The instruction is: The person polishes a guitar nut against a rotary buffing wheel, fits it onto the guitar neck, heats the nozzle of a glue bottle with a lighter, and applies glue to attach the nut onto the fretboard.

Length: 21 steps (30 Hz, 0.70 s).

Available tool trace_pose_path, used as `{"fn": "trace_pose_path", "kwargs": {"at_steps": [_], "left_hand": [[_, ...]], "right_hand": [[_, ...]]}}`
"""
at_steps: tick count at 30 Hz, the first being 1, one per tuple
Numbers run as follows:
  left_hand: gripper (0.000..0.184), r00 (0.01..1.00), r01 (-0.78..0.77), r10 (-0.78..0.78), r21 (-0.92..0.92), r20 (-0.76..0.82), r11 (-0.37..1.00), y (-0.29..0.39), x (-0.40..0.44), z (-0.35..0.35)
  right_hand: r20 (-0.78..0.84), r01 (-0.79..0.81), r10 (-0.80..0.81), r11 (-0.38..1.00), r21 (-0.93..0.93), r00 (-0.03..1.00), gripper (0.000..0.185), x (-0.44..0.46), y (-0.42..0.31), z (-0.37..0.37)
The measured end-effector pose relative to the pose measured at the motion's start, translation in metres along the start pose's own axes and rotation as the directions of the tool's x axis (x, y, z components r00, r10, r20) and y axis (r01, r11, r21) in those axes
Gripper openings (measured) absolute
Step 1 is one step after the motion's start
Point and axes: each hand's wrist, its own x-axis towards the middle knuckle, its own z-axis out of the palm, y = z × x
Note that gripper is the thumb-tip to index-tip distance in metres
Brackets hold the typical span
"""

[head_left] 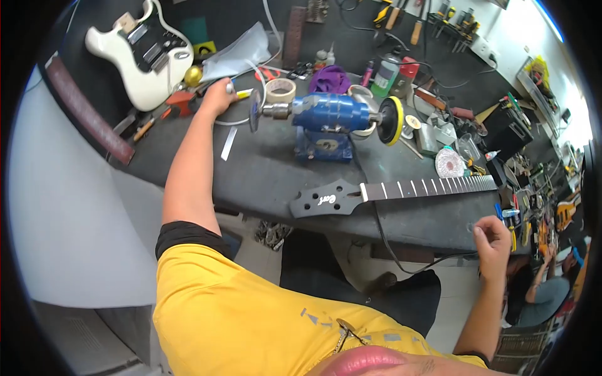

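Note:
My left hand (219,98) reaches to the back left of the dark workbench (263,169), its fingers closed round a yellow-and-white pen (244,94) beside a roll of tape (280,91). My right hand (493,241) hovers at the bench's front right edge with fingers curled and thumb pressed in; whatever it may hold is too small to make out. Between the hands lies a guitar neck (433,187) with a black headstock, touched by neither. Behind it stands a blue bench motor (332,113) with a disc on each end.
A white guitar body (141,56) is at the back left. Bottles (385,75), a purple cloth (330,80) and small containers line the back. A black cable (382,241) hangs over the front edge. Another person (545,301) is at the far right.

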Motion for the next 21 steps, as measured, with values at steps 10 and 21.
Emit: {"fn": "trace_pose_path", "kwargs": {"at_steps": [10, 21], "left_hand": [[0.035, 0.935, 0.216, -0.355, -0.817, 0.014, 0.535, 0.035, -0.217, -0.119], [0.028, 0.834, 0.024, -0.498, -0.886, -0.238, 0.463, -0.033, -0.218, -0.123]], "right_hand": [[0.132, 0.899, -0.914, 0.402, 0.173, 0.383, 0.04, 0.07, -0.194, 0.376], [0.471, 0.004, -0.518, 0.676, 0.737, 0.714, 0.029, 0.129, -0.255, 0.601]]}}
